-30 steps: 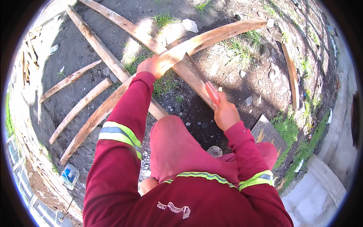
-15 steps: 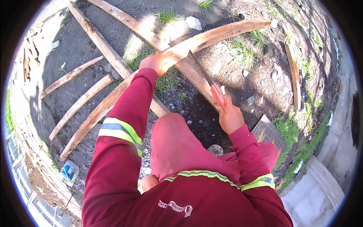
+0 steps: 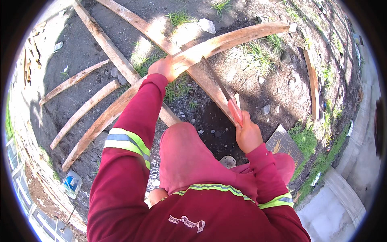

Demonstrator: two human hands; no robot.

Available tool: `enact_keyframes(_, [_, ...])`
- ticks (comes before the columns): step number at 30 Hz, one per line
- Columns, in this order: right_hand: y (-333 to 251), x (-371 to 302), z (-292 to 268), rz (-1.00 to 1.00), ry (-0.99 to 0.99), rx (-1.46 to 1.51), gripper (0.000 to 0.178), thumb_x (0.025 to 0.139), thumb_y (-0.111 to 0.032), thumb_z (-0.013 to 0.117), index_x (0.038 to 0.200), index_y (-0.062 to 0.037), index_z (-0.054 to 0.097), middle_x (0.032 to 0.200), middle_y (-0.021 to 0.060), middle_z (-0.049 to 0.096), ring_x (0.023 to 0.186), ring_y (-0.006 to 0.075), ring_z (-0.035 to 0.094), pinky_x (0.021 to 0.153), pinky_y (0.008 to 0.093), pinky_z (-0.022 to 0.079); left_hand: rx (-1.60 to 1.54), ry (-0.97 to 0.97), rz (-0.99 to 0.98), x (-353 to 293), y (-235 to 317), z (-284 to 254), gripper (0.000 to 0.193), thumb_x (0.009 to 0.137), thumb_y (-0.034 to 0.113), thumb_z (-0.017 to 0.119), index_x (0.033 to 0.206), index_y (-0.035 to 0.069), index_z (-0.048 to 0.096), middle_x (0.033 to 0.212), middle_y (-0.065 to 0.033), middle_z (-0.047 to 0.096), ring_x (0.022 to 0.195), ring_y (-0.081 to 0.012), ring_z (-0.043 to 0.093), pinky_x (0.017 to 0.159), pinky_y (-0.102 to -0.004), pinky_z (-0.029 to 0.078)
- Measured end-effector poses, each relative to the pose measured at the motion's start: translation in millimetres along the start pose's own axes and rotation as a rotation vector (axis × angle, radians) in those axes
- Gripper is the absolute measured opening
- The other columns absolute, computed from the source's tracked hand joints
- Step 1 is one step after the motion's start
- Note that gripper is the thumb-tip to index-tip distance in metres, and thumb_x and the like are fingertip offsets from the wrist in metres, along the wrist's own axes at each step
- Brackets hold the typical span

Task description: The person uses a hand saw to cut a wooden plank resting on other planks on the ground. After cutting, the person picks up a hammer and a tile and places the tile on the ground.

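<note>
One saw (image 3: 221, 86) drawn farther back, in right grip (image 3: 248, 136), plank (image 3: 213, 46) unmoved

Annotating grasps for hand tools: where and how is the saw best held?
Likely by its red handle, coming from the near right. That end is thicker and points back toward the wearer, while the thin blade slants forward-left to the upper board, so this approach stays clear of it. The right grip is closed there.

The plank (image 3: 231, 41) is rough wood, the saw blade (image 3: 217, 80) dull metal.
</note>
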State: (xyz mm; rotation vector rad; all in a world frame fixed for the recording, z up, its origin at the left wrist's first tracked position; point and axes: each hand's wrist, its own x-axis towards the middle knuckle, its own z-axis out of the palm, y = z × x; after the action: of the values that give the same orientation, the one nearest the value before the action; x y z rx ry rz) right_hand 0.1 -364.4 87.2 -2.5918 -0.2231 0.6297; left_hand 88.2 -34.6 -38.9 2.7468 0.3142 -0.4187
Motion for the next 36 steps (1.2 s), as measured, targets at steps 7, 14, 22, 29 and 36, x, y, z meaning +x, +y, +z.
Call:
enact_keyframes(7, [-31, 104, 30, -0.063, 0.043, 0.013, 0.030, 0.090, -0.016, 0.056, 0.116, -0.0059, 0.046, 0.083, 0.0297, 0.064, 0.082, 0.0471, 0.064, 0.073, 0.0553, 0.050, 0.007, 0.031, -0.028, 1, 6, 6, 0.070, 0.077, 0.069, 0.062, 0.105, 0.005, 0.059, 0.095, -0.0224, 0.067, 0.091, -0.0418, 0.064, 0.080, -0.0477, 0.050])
enact_keyframes(14, [10, 19, 19, -0.067, 0.030, 0.008, 0.032, 0.088, -0.012, 0.059, 0.116, -0.0078, 0.044, 0.079, 0.0277, 0.064, 0.079, 0.0474, 0.063, 0.069, 0.0546, 0.050, 0.001, -0.045, -0.020, 2, 3, -3, 0.068, 0.079, 0.068, 0.060, 0.104, 0.005, 0.061, 0.098, -0.0221, 0.068, 0.094, -0.0397, 0.065, 0.082, -0.0462, 0.051])
enact_keyframes(22, [-28, 111, 31, -0.128, 0.057, -0.008, 0.030, 0.089, -0.013, 0.057, 0.115, -0.0061, 0.044, 0.079, 0.0284, 0.064, 0.079, 0.0483, 0.063, 0.071, 0.0555, 0.049, 0.030, -0.023, -0.041, -4, 13, -7, 0.074, 0.077, 0.069, 0.061, 0.113, 0.005, 0.061, 0.101, -0.0201, 0.068, 0.094, -0.0383, 0.066, 0.084, -0.0455, 0.052])
enact_keyframes(29, [0, -3, 1, 0.020, -0.012, 0.010, 0.031, 0.089, -0.012, 0.058, 0.116, -0.0071, 0.044, 0.080, 0.0272, 0.065, 0.077, 0.0476, 0.063, 0.069, 0.0547, 0.049, 0.011, -0.069, -0.054, -2, 9, -11, 0.073, 0.077, 0.071, 0.060, 0.109, 0.005, 0.061, 0.099, -0.0209, 0.068, 0.095, -0.0392, 0.065, 0.084, -0.0467, 0.051])
enact_keyframes(36, [-20, 90, 29, -0.108, 0.060, 0.022, 0.023, 0.090, -0.015, 0.056, 0.108, -0.0054, 0.046, 0.079, 0.0285, 0.064, 0.077, 0.0482, 0.063, 0.070, 0.0571, 0.048, 0.039, -0.009, -0.029, 1, 5, -2, 0.072, 0.078, 0.069, 0.060, 0.106, 0.004, 0.058, 0.097, -0.0217, 0.067, 0.093, -0.0411, 0.064, 0.082, -0.0476, 0.050])
